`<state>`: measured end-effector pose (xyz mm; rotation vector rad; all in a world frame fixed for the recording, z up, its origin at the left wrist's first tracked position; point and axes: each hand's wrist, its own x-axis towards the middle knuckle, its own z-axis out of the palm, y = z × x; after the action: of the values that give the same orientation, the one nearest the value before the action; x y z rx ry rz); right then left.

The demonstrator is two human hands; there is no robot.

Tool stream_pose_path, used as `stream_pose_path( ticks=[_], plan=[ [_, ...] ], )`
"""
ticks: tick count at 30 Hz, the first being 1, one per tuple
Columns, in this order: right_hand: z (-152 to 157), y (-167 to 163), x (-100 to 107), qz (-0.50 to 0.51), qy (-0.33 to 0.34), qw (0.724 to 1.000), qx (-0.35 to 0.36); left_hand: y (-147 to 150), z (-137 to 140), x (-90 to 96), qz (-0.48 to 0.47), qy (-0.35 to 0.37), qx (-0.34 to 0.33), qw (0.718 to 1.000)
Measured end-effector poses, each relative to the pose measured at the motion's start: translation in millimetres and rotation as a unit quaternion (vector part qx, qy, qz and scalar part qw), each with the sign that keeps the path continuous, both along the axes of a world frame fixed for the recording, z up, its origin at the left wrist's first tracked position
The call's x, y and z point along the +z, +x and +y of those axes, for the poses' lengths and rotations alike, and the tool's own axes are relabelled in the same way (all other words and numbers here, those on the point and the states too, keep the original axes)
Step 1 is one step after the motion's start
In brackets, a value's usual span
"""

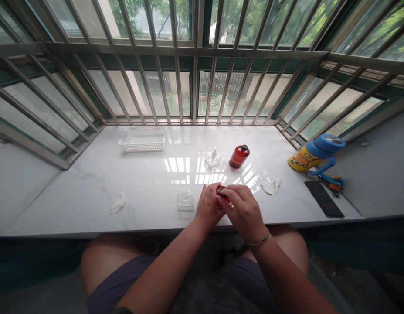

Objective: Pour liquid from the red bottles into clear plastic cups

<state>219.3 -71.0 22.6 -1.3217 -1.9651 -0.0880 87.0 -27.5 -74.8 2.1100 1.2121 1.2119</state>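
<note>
Near the tabletop's [149, 196] front edge, best to brace the red container [225, 198] firmly in the left hand [206, 206], curled closed around its side. With the right hand [245, 209] drawn into a pinch at the top, better to work gently and guard against tipping.

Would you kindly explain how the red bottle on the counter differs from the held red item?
The red bottle stands free on the counter; the red item is held between the left hand and right hand. The bottle shows its dark cap and body, while the item is largely covered. Both are red.
</note>
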Motion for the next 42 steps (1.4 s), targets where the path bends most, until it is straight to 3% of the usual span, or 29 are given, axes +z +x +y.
stream_pose_path(
  ticks=[3,7,19,23,27,35,39,42],
  plan=[
    [3.5,-6.9,0.2,0.010,-0.018,0.998,-0.060,-0.5,0.1,0.5,-0.008,0.010,-0.005,1.000],
    [6.5,-6.4,-1.4,-0.006,-0.045,0.995,-0.084,-0.6,0.4,0.5,-0.010,0.021,-0.004,1.000],
    [2.1,1.7,19.2,-0.014,-0.079,0.997,0.022,-1.4,-1.1,3.0,-0.006,-0.008,-0.013,1.000],
    [2.8,-0.8,16.1,0.012,-0.077,0.996,-0.043,-1.2,-0.8,3.1,-0.012,-0.001,-0.008,1.000],
    [6.0,-0.2,10.2,-0.024,-0.085,0.992,-0.090,-2.0,-0.5,1.8,-0.016,0.003,-0.013,1.000],
    [12.6,11.8,30.6,-0.033,-0.158,0.985,0.060,-1.4,0.8,1.3,-0.029,0.001,-0.021,0.999],
    [16.5,11.3,31.0,-0.061,-0.148,0.987,-0.032,-0.2,1.1,0.0,-0.027,0.001,-0.016,1.000],
    [20.3,10.1,34.0,-0.108,-0.188,0.974,-0.068,-1.2,1.0,0.1,-0.023,0.006,-0.019,1.000]
  ],
)
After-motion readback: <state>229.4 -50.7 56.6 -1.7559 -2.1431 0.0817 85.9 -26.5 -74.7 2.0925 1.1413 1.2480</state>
